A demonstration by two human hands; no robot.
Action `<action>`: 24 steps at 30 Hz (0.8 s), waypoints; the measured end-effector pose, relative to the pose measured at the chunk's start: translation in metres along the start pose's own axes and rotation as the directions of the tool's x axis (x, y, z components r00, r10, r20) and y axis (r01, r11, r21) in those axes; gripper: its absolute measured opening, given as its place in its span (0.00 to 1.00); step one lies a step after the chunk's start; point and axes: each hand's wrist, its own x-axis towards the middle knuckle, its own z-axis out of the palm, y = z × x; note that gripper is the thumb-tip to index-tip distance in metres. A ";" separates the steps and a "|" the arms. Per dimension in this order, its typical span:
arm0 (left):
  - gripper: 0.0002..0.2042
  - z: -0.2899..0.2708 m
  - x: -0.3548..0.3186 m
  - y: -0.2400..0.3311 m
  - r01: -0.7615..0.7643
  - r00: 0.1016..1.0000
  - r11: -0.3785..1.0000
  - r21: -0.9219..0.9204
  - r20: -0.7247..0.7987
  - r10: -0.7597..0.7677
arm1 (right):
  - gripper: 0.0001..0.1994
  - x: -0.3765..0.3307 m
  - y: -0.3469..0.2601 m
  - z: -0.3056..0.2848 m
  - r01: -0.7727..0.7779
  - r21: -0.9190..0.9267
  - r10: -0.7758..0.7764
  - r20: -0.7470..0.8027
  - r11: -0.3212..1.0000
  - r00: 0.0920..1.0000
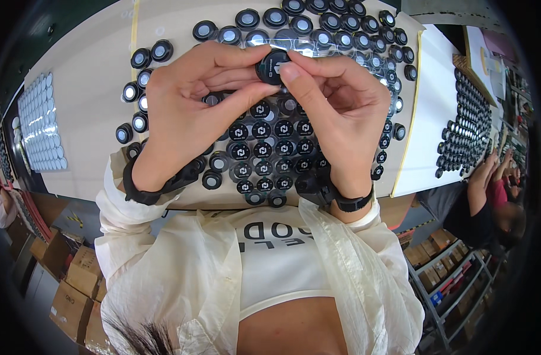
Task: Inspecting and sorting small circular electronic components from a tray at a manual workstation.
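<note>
Both of my hands pinch one small black round disc [270,68] with white print on its face, held up over the table. My left hand [190,97] grips its left edge between thumb and fingers. My right hand [344,94] has its thumb on the disc's face and the forefinger at its rim. Below the hands, rows of similar black discs with white logos [261,149] sit close together on what looks like transparent plastic. Around them stand many black round pieces with pale grey centres [247,19].
White round pieces [42,124] lie in rows on a sheet at the table's left. Yellow tape [134,35] crosses the beige tabletop [93,71]. More black pieces [465,127] cover the white surface at right, beside another person's arm [477,183]. Cardboard boxes [72,302] stand lower left.
</note>
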 end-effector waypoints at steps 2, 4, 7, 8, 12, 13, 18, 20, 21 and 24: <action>0.18 0.000 0.000 -0.003 -0.004 1.000 1.000 -0.006 0.000 0.004 | 0.06 0.000 0.003 0.002 0.028 -0.007 -0.028 -0.026 1.000 0.999; 0.18 -0.002 0.003 -0.007 -0.009 1.000 1.000 -0.011 0.000 0.009 | 0.06 0.003 0.005 0.002 0.134 -0.178 -0.141 -0.029 0.975 0.990; 0.17 -0.007 0.015 -0.012 -0.051 0.999 0.999 -0.007 -0.006 0.051 | 0.11 0.006 0.001 0.003 0.256 -0.425 -0.271 0.026 0.868 0.962; 0.18 -0.011 0.025 -0.008 -0.080 0.996 0.994 0.071 0.041 0.077 | 0.11 0.007 0.004 0.002 0.256 -0.428 -0.273 0.024 0.867 0.962; 0.16 -0.029 0.074 -0.011 -0.249 0.968 0.939 0.239 0.070 0.239 | 0.21 0.007 0.010 0.006 0.345 -0.458 -0.296 0.177 0.819 0.939; 0.16 -0.040 0.095 -0.014 -0.265 0.964 0.925 0.271 0.064 0.257 | 0.24 0.006 0.008 0.008 0.276 -0.379 -0.217 0.192 0.883 0.957; 0.15 -0.106 0.168 -0.011 -0.193 0.981 0.537 0.821 0.147 0.129 | 0.20 0.008 -0.001 0.003 0.217 -0.368 -0.140 0.226 0.904 0.964; 0.15 -0.094 0.198 -0.036 -0.284 0.959 0.445 0.849 0.248 0.139 | 0.19 0.007 0.006 -0.007 0.189 -0.425 -0.116 0.191 0.885 0.975; 0.15 -0.093 0.201 -0.041 -0.330 0.944 0.315 0.890 0.309 0.115 | 0.19 0.007 0.007 -0.009 0.176 -0.436 -0.097 0.197 0.883 0.976; 0.14 -0.061 0.196 -0.050 -0.399 0.917 0.400 0.825 0.355 0.184 | 0.16 0.009 0.007 -0.020 0.104 -0.496 -0.042 0.134 0.862 0.990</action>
